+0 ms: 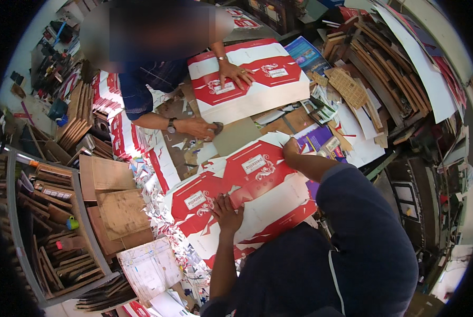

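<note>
A stack of red and white printed cardboard sheets (271, 211) lies before me, its outline cut with flaps and notches. My left hand (228, 214) rests flat on its top, fingers spread, near the left half. At the far right edge of the sheets, my right hand (290, 151) is closed, its fingers curled down by the border. Whatever it grips is hidden by the hand. Across the table, a co-worker's hand (235, 73) presses on a taller block of similar sheets (257, 100). The co-worker's other hand (196, 128) holds a small dark object (218, 127) by that block's near corner.
Paper offcuts (159, 211) heap along the table's left side. Wooden boards fill a metal rack (96, 232) at the left, and more boards (389, 68) lean at the far right. Purple printed packaging (318, 138) and loose scraps lie beyond my right hand.
</note>
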Available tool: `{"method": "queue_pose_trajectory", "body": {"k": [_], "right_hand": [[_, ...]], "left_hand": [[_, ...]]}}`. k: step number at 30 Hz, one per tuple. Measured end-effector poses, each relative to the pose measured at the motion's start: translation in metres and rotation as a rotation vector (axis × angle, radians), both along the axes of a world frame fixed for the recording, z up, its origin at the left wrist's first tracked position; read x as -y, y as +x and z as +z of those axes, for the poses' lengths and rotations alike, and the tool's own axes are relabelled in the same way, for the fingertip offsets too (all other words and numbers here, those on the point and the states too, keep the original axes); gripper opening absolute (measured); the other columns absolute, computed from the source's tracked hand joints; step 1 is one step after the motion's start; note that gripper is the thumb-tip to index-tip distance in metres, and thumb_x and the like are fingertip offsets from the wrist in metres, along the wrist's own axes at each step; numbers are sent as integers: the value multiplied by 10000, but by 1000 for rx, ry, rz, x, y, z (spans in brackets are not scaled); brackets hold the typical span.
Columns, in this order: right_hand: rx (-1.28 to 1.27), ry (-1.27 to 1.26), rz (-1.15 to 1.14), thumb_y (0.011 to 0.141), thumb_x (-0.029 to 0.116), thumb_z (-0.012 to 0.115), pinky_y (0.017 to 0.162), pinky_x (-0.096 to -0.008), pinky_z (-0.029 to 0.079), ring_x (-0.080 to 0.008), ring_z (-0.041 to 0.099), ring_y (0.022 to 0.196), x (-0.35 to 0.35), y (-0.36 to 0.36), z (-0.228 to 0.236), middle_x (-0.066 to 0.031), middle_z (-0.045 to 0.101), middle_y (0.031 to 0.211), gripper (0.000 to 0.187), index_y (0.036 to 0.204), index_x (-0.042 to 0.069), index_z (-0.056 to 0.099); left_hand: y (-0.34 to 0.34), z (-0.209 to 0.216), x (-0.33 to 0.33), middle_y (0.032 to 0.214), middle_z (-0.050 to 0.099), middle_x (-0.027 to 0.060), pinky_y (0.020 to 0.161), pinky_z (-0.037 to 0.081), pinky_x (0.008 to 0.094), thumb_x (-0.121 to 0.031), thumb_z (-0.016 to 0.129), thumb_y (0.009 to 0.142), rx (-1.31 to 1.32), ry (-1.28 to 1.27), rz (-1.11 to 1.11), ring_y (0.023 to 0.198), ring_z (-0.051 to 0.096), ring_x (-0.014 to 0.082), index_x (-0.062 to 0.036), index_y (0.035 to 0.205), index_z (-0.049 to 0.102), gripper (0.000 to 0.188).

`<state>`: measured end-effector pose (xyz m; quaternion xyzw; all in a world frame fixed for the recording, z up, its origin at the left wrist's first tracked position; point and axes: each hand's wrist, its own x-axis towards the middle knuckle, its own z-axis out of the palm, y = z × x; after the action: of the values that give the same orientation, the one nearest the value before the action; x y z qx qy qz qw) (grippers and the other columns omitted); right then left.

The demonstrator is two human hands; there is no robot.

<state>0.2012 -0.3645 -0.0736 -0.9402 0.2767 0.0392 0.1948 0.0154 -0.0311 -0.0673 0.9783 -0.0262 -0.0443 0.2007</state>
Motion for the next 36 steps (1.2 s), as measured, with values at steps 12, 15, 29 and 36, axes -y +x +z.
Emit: {"method": "queue_pose_trajectory", "body": {"k": [12,15,29,36], "right_hand": [[164,307,1053,926,273,552,923,-421,492,-263,683,959,11,63,12,-136,726,1052,342,1157,74,706],[-381,-174,864,897,308,633,814,-416,510,-239,675,854,79,93,53,-140,695,922,350,1130,50,675],[-484,1387,707,1023,407,493,830,-391,575,-236,699,919,-237,-46,113,-123,691,1087,443,1204,31,640],[-331,916,999,962,417,616,1008,-417,462,-249,581,1210,-313,-133,152,-149,639,1232,642,1457,60,416]], "left_hand": [[1,16,4,1597,300,117,1186,42,641,-579,545,904,-84,-192,107,1514,149,343,-109,1518,367,793],[-5,16,0,1605,290,96,1191,60,629,-583,532,908,-85,-161,115,1516,150,322,-117,1520,365,787],[-4,25,-5,1593,319,112,1198,104,612,-589,472,944,-160,-148,35,1503,200,322,-86,1472,434,730],[-4,-11,-9,1543,368,160,1209,137,563,-566,494,926,233,-166,3,1473,249,369,-77,1532,326,797]]}}
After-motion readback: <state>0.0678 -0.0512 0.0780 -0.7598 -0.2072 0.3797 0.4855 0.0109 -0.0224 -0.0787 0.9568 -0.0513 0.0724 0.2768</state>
